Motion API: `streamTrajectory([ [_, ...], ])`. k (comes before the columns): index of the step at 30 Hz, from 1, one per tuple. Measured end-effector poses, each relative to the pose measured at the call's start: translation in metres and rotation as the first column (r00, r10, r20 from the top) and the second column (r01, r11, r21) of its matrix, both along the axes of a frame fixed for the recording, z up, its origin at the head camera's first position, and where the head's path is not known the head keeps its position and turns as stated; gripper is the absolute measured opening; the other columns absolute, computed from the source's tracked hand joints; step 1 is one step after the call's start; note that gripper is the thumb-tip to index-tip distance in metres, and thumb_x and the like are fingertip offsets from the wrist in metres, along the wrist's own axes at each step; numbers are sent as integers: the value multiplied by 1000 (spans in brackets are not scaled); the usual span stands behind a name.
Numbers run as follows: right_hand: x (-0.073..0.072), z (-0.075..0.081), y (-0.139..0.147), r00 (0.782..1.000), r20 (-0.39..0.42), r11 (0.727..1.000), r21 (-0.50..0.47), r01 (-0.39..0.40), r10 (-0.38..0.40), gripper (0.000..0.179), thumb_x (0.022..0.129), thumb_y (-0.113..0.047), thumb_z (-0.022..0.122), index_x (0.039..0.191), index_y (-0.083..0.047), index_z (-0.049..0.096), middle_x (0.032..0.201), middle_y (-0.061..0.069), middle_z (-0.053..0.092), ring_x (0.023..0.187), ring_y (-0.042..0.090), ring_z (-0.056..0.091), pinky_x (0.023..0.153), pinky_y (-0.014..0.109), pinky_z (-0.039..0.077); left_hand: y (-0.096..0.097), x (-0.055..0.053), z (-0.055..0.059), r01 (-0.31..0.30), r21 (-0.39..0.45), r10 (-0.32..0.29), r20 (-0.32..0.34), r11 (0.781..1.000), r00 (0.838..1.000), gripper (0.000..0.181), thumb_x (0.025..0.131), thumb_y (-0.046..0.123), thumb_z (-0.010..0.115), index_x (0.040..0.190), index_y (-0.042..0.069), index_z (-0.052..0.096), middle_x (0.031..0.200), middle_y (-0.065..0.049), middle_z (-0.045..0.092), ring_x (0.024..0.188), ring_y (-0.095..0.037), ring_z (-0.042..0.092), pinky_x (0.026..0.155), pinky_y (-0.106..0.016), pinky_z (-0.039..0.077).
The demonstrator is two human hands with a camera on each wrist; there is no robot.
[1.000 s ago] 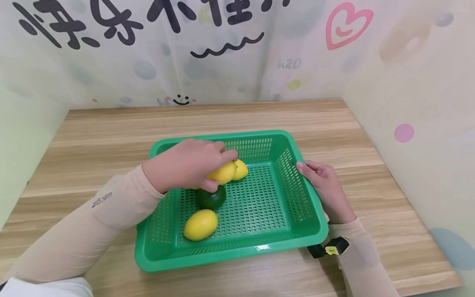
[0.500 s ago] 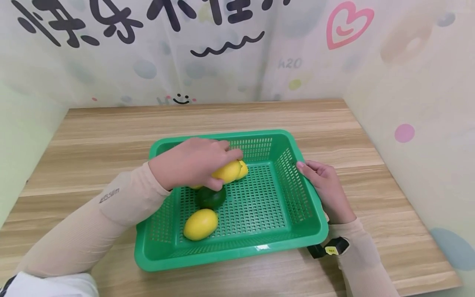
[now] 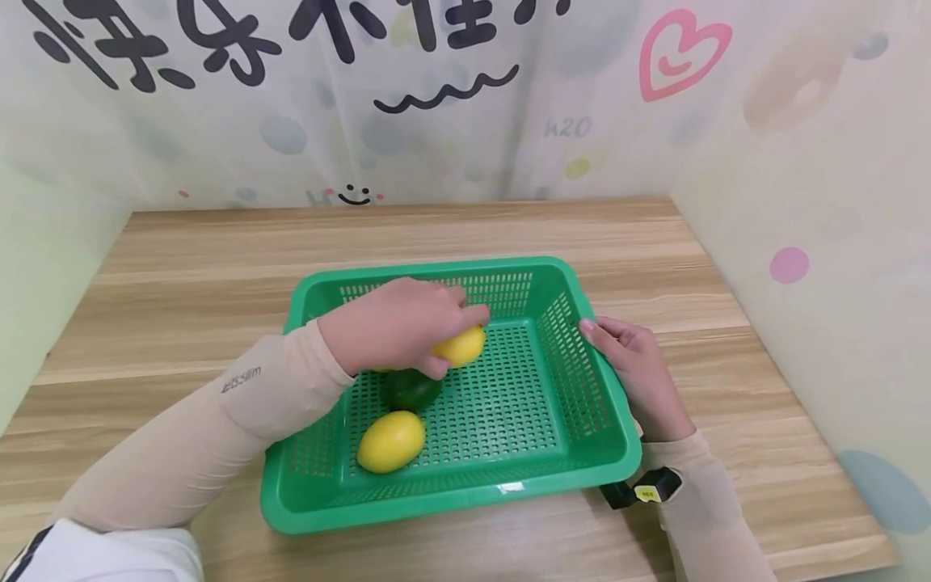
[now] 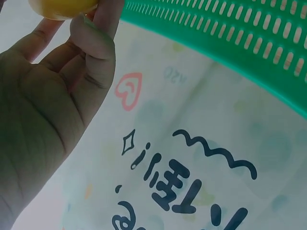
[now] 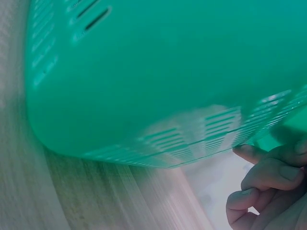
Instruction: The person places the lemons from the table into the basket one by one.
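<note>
A green plastic basket (image 3: 407, 509) with slotted walls sits on the table. Inside it, my left hand (image 3: 407, 323) grips a lemon (image 3: 465, 347) between thumb and fingers, toward the basket's back middle. The left wrist view shows the same lemon (image 4: 62, 5) at the fingertips. Below this hand lies a dark green avocado (image 3: 411, 391), partly covered by it. Another lemon (image 3: 391, 441) rests nearer the front left corner, and a bit of yellow shows under the palm. My right hand (image 3: 640, 368) holds the basket's right rim, thumb over the top and fingers outside against the wall (image 5: 206, 129).
The wood-grain table (image 3: 218, 250) extends around the basket. A printed wall covering (image 3: 451, 153) with writing and dots stands at its back, with side walls left and right. A black wrist device (image 3: 655, 487) is strapped on the right wrist by the basket's front right corner.
My left hand has moved to the right inside the basket with the lemon. The lemon seen behind it earlier is now hidden. The right hand stays on the rim.
</note>
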State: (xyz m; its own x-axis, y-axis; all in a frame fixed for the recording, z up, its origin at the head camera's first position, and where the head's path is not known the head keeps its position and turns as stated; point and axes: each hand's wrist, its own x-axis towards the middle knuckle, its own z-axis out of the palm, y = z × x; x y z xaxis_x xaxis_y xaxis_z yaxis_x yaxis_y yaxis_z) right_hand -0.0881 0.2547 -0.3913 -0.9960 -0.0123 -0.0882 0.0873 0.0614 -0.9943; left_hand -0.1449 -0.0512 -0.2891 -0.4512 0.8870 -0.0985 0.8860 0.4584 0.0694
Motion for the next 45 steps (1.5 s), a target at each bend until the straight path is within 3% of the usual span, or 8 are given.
streamTrajectory([
  [7,0,-1,-2,1000,-8,1000,-8,1,-1,54,105,-31,61,133,15,58,95,13,78,77,22,77,66,37,63,11,-2,-7,34,-72,-33,14,997,999,45,81,22,87,118,13,63,89,0,60,75,-18,57,64,-32,53],
  [19,1,0,-1,1000,-13,1000,0,0,0,54,106,-32,60,132,15,58,95,14,78,78,22,77,66,37,62,29,-2,-22,65,-176,-59,42,982,997,50,84,29,86,125,13,60,94,-1,65,75,-19,60,68,-32,55],
  [30,0,0,0,1000,-7,1000,4,-2,2,54,106,-32,60,132,15,58,93,13,77,76,21,77,65,36,62,33,-5,-24,68,-152,-65,26,986,998,57,83,29,87,127,9,57,94,-4,66,74,-19,60,66,-32,56],
  [45,0,0,0,1000,-11,1000,6,-4,4,53,106,-31,60,131,16,58,93,13,77,76,21,77,65,37,62,51,-13,-25,67,-204,-55,64,977,996,76,86,28,85,148,6,48,106,-6,69,82,-19,63,74,-32,57],
])
